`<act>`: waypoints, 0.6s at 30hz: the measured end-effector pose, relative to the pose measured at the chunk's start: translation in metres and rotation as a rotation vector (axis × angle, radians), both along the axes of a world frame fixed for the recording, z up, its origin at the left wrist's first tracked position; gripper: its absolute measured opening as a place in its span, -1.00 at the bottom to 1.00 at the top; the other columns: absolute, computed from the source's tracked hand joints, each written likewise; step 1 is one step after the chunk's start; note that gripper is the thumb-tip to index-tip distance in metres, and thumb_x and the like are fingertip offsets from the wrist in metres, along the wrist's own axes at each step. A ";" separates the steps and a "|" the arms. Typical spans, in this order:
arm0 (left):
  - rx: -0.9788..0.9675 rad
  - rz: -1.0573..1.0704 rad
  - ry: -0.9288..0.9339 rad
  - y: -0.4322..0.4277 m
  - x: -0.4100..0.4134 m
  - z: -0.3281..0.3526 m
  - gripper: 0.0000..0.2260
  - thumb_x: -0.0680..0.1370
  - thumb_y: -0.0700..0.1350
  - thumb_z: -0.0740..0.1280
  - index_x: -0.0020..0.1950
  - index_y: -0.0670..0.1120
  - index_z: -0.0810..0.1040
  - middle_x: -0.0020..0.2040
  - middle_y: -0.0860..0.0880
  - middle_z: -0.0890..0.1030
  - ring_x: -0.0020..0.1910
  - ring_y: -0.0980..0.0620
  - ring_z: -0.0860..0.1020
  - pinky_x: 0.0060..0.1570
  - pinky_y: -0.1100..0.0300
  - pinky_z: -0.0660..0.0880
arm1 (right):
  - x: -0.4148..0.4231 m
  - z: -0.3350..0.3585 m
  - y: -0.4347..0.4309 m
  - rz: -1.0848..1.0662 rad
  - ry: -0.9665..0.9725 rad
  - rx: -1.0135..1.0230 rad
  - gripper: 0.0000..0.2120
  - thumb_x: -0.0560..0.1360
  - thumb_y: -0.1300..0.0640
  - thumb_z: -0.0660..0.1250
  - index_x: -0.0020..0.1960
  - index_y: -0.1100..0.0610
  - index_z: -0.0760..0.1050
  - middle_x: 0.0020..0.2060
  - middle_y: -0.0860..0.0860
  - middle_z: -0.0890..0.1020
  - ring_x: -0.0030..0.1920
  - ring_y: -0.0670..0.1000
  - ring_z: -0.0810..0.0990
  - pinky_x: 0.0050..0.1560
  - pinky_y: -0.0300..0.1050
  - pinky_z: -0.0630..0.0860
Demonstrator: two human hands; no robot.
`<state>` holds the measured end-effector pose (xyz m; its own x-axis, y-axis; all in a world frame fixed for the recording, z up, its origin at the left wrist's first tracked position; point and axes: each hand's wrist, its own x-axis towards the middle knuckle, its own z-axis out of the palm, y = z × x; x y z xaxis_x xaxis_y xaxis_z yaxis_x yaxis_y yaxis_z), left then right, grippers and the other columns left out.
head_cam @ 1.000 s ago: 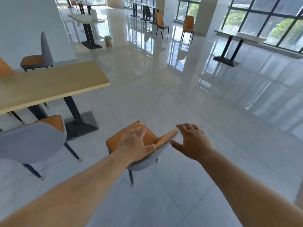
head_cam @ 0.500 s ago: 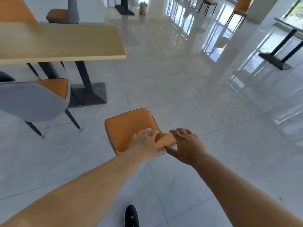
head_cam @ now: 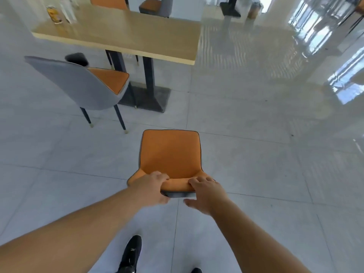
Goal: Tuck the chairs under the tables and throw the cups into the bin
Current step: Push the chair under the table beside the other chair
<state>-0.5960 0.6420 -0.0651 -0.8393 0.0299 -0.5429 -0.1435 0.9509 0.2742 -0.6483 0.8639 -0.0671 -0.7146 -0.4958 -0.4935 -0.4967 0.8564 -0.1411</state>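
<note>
An orange-seated chair (head_cam: 171,152) with a grey back stands on the tiled floor right in front of me, its seat facing a wooden table (head_cam: 126,34). My left hand (head_cam: 151,187) and my right hand (head_cam: 204,192) both grip the top edge of its backrest, side by side. A second grey-backed chair (head_cam: 78,81) with an orange seat stands to the left, partly under the table. A cup with a yellow drink (head_cam: 53,14) and a clear cup (head_cam: 68,11) stand on the table's far left corner.
The table rests on dark posts with a flat black base (head_cam: 149,97). More chairs (head_cam: 155,4) stand behind the table. A dark round thing (head_cam: 76,58) shows behind the left chair. My black shoe (head_cam: 131,255) is at the bottom. Glossy floor stretches right.
The view has swung left and down, so the table and its cups are now ahead. The chair has turned to face the table, and both hands have closed on its backrest.
</note>
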 end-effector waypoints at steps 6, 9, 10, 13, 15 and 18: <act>-0.163 0.112 0.020 0.022 0.015 0.002 -0.51 0.55 0.14 0.36 0.48 0.18 0.41 0.33 0.05 0.54 0.27 -0.04 0.50 0.22 -0.07 0.51 | -0.019 -0.001 0.031 0.077 -0.052 -0.056 -0.54 0.62 -0.15 0.28 0.47 -0.05 0.34 0.35 0.02 0.48 0.36 0.15 0.42 0.20 0.15 0.57; -0.121 0.196 0.031 0.029 0.021 -0.006 -0.51 0.59 0.10 0.38 0.52 0.17 0.39 0.41 0.02 0.49 0.32 -0.06 0.46 0.24 -0.03 0.51 | -0.020 -0.008 0.031 0.098 -0.066 -0.068 -0.58 0.66 -0.09 0.25 0.48 -0.04 0.34 0.33 0.03 0.48 0.35 0.17 0.42 0.19 0.12 0.57; -0.108 0.211 0.035 0.029 0.024 -0.010 -0.51 0.60 0.10 0.38 0.53 0.16 0.37 0.43 0.02 0.47 0.34 -0.07 0.45 0.24 -0.03 0.50 | -0.019 -0.010 0.031 0.104 -0.077 -0.064 -0.59 0.67 -0.05 0.24 0.49 -0.04 0.32 0.34 0.03 0.48 0.35 0.17 0.42 0.20 0.12 0.56; -0.074 0.253 0.070 0.029 0.031 -0.018 -0.52 0.62 0.09 0.37 0.53 0.14 0.37 0.44 0.01 0.46 0.33 -0.07 0.45 0.24 -0.05 0.52 | -0.025 -0.016 0.026 0.163 -0.118 -0.015 -0.55 0.66 0.14 0.24 0.51 -0.07 0.26 0.33 0.02 0.44 0.35 0.17 0.41 0.20 0.15 0.56; -0.073 0.258 0.091 0.026 0.031 -0.021 -0.53 0.61 0.10 0.38 0.50 0.14 0.39 0.42 0.02 0.48 0.32 -0.06 0.46 0.23 -0.05 0.54 | -0.033 -0.019 0.021 0.213 -0.130 0.018 -0.50 0.63 0.21 0.25 0.51 -0.10 0.25 0.29 0.00 0.45 0.30 0.15 0.43 0.15 0.15 0.58; -0.084 0.264 0.110 0.020 0.026 -0.023 -0.53 0.61 0.12 0.38 0.50 0.13 0.39 0.42 0.02 0.47 0.33 -0.05 0.44 0.23 -0.04 0.54 | -0.045 -0.025 0.013 0.251 -0.103 0.019 -0.48 0.61 0.22 0.28 0.49 -0.12 0.25 0.26 -0.02 0.46 0.25 0.14 0.47 0.09 0.14 0.61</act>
